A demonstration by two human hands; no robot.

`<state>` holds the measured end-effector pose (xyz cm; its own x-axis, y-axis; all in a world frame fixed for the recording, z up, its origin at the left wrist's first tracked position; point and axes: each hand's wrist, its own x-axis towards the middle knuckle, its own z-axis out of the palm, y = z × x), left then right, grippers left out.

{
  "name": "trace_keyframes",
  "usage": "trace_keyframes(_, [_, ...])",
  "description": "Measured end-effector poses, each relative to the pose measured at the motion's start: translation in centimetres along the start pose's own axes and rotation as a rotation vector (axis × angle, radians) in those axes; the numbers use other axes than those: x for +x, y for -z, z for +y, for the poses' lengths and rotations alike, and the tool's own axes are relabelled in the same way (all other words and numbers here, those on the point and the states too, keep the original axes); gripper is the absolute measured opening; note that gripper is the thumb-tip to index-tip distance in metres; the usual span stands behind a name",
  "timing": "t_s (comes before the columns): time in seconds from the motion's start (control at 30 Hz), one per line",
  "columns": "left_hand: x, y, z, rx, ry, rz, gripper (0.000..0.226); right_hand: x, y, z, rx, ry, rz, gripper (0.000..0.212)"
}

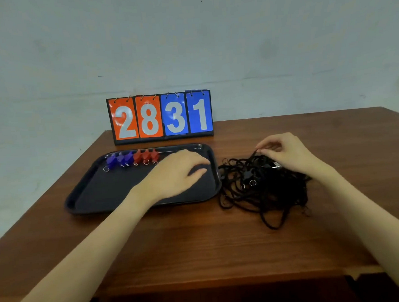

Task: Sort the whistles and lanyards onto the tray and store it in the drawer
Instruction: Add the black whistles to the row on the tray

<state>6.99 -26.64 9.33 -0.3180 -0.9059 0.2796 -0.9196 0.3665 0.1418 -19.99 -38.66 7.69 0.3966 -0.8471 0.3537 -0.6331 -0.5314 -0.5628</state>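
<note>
Brown wooden table (199, 239) stands against a pale wall, with a scoreboard (160, 117) at its far edge showing 2831. On the table lies a dark tray (98, 199), and along its far side blue whistles (119, 160) and red whistles (146, 156) sit in one row, each with a small ring. The left hand (178, 170) is over the right part of the tray, palm down, fingers loosely spread and slightly bent, holding nothing; whether the fingertips touch the tray I cannot tell. Just beside the tray, on the right, is a tangled heap of black lanyards (261, 189). The right hand (285, 152) is above this heap, and its thumb and forefinger pinch one cord at the top.
</note>
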Motion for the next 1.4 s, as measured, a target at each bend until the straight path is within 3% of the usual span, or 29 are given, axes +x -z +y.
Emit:
trace_keyframes(0.17, [2.9, -2.6, 4.3, -0.137, -0.062, -0.032, 0.026, -1.0, 0.1, 2.0, 0.252, -0.112, 0.146, 0.012])
trace_keyframes(0.33, [5.7, -5.2, 6.2, -0.12, -0.015, -0.034, 0.025, -1.4, 0.8, 2.7, 0.183, -0.151, 0.134, 0.017])
trace_keyframes(0.57, [7.7, -7.0, 7.4, 0.026, 0.072, -0.08, 0.038, -1.6, 0.8, 3.4, 0.003, -0.101, -0.139, 0.035])
trace_keyframes(0.73, [8.0, -7.4, 7.9, 0.096, 0.102, -0.051, 0.039, -2.0, 0.5, 2.4, 0.023, -0.008, -0.193, 0.036])
trace_keyframes(0.93, [7.3, -6.5, 7.5, -0.052, 0.257, 0.04, 0.036, -1.4, -0.1, 3.6, -0.13, -0.054, -0.226, 0.048])
trace_keyframes(1.07, [6.9, -4.8, 7.2, -0.239, 0.335, 0.061, 0.033, -1.4, 0.0, 3.8, -0.226, -0.089, -0.198, 0.05])
trace_keyframes(1.2, [6.1, -3.5, 7.1, -0.735, 0.412, 0.069, 0.029, -1.5, 0.1, 4.2, -0.194, -0.094, -0.151, 0.043])
trace_keyframes(1.3, [5.4, -2.8, 7.0, -1.035, 0.472, 0.082, 0.032, -1.7, 0.6, 3.9, -0.048, -0.059, 0.039, 0.031])
trace_keyframes(1.4, [4.7, -2.1, 6.9, -1.345, 0.505, 0.12, 0.034, -1.8, 1.2, 2.5, 0.248, -0.02, 0.301, 0.026])
